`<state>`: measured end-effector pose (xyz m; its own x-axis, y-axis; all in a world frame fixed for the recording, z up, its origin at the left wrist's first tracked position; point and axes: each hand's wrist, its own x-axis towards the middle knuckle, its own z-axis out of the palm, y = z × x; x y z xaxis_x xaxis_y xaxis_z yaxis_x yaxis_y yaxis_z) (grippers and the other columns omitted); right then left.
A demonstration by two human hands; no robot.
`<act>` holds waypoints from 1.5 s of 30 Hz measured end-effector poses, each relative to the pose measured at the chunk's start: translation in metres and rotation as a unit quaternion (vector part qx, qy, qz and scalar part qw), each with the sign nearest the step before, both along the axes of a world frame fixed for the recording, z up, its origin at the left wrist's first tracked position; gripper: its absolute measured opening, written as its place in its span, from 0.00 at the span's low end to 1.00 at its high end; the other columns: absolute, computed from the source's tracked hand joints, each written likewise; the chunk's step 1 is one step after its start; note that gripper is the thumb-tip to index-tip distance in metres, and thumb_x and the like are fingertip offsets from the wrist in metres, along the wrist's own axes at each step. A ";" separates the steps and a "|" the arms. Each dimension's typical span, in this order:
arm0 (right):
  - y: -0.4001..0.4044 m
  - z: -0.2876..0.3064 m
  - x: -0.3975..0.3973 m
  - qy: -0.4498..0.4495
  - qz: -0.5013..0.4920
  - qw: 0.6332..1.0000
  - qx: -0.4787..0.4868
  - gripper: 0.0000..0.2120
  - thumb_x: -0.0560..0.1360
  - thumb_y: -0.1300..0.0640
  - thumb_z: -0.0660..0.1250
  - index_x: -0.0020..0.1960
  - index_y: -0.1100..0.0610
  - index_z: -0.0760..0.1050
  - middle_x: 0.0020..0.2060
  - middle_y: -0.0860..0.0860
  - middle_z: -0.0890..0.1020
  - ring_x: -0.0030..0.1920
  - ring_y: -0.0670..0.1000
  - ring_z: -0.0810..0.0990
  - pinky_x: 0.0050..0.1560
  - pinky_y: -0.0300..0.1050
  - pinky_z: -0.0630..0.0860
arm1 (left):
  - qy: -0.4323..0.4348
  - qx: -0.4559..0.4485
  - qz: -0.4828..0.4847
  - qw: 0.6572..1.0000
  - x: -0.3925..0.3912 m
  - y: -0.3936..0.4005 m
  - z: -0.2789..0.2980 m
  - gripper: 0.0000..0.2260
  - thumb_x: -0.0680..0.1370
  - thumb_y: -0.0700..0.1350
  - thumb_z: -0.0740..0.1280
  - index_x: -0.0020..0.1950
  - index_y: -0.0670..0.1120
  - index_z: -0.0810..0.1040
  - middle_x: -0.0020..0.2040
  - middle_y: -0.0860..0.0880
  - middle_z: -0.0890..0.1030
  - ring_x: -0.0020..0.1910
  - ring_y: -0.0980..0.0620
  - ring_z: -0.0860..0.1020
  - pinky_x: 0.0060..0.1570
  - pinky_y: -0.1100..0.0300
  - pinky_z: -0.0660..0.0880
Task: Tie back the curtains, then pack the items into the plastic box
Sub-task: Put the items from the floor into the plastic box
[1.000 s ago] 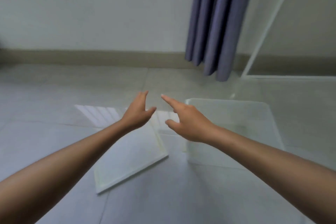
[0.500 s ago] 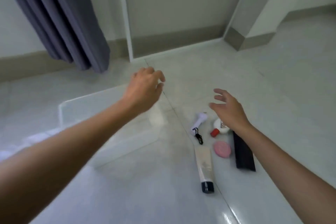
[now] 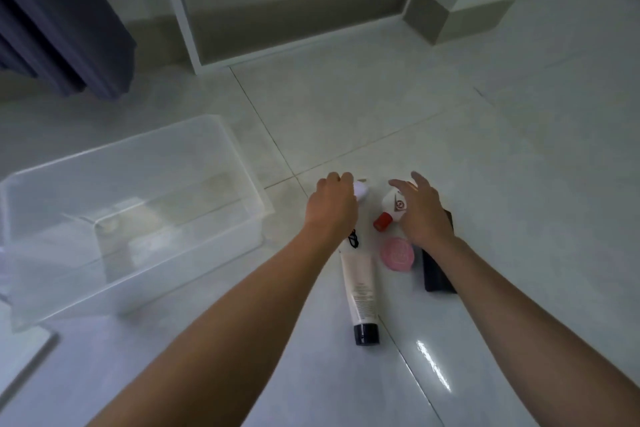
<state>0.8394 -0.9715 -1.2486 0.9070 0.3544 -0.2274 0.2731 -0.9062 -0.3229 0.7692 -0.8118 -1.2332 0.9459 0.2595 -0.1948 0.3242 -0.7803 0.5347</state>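
A clear plastic box [image 3: 246, 180] stands on the floor at the left, with no items in it. To its right lie a white handheld device [image 3: 361, 191] with a black strap [image 3: 353, 239], a white bottle with a red cap [image 3: 391, 206], a pink round disc [image 3: 398, 254], a cream tube with a black cap [image 3: 360, 288] and a flat black case [image 3: 437, 272]. My left hand [image 3: 333, 210] covers the white device, fingers curled round its head. My right hand [image 3: 420, 215] hovers spread over the bottle, partly hiding it and the case.
A dark blue curtain [image 3: 65, 28] hangs at the top left. A white door frame [image 3: 180, 10] and a wall corner [image 3: 433, 10] close off the far side. The edge of the box's lid [image 3: 29, 362] lies at the bottom left. Bare tiles stretch to the right.
My view swung right from the curtain and then tilted down onto the items. Both hands dropped onto them: the left moved from above the box to the white device, the right over the bottle.
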 end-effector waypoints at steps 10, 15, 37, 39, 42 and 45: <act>-0.020 -0.021 0.040 -0.011 0.175 0.968 -0.179 0.34 0.75 0.54 0.70 0.75 0.44 0.57 0.78 0.49 0.50 0.77 0.57 0.50 0.67 0.59 0.65 | 0.111 0.010 0.038 0.993 0.018 -0.005 -0.037 0.15 0.78 0.42 0.65 0.63 0.40 0.68 0.60 0.43 0.73 0.57 0.44 0.74 0.50 0.56 0.71; -0.013 -0.007 0.041 0.014 0.158 0.983 -0.088 0.38 0.66 0.42 0.72 0.72 0.47 0.61 0.69 0.50 0.70 0.72 0.55 0.65 0.66 0.55 0.68 | 0.083 -0.074 0.075 0.991 0.015 0.000 0.002 0.12 0.78 0.37 0.60 0.61 0.38 0.72 0.59 0.39 0.76 0.57 0.41 0.76 0.52 0.54 0.72; 0.254 0.105 -0.103 0.022 0.195 0.977 0.087 0.26 0.64 0.30 0.66 0.43 0.52 0.71 0.39 0.50 0.80 0.34 0.53 0.80 0.35 0.45 0.76 | -0.003 -0.147 0.365 0.920 -0.174 0.194 0.110 0.16 0.82 0.42 0.51 0.34 0.48 0.63 0.40 0.42 0.76 0.45 0.40 0.79 0.53 0.44 0.77; 0.263 0.093 -0.111 0.040 0.207 0.977 0.022 0.23 0.66 0.34 0.66 0.45 0.54 0.71 0.37 0.50 0.79 0.29 0.52 0.80 0.32 0.43 0.76 | 0.054 -0.185 0.375 0.907 -0.179 0.194 0.094 0.16 0.83 0.42 0.52 0.35 0.47 0.64 0.38 0.45 0.74 0.44 0.43 0.77 0.52 0.48 0.79; 0.275 0.076 -0.115 0.043 0.235 0.969 -0.071 0.20 0.69 0.41 0.66 0.49 0.56 0.74 0.36 0.49 0.77 0.33 0.54 0.79 0.35 0.41 0.74 | 0.140 -0.210 0.366 0.896 -0.175 0.192 0.073 0.15 0.82 0.40 0.55 0.34 0.47 0.63 0.35 0.49 0.70 0.38 0.47 0.75 0.39 0.58 0.80; 0.285 0.065 -0.114 0.035 0.256 0.952 -0.162 0.14 0.71 0.45 0.64 0.49 0.55 0.74 0.37 0.51 0.75 0.36 0.54 0.76 0.34 0.40 0.70 | 0.251 -0.199 0.345 0.882 -0.162 0.188 0.059 0.14 0.77 0.34 0.57 0.33 0.46 0.60 0.33 0.51 0.66 0.29 0.53 0.69 0.22 0.69 0.71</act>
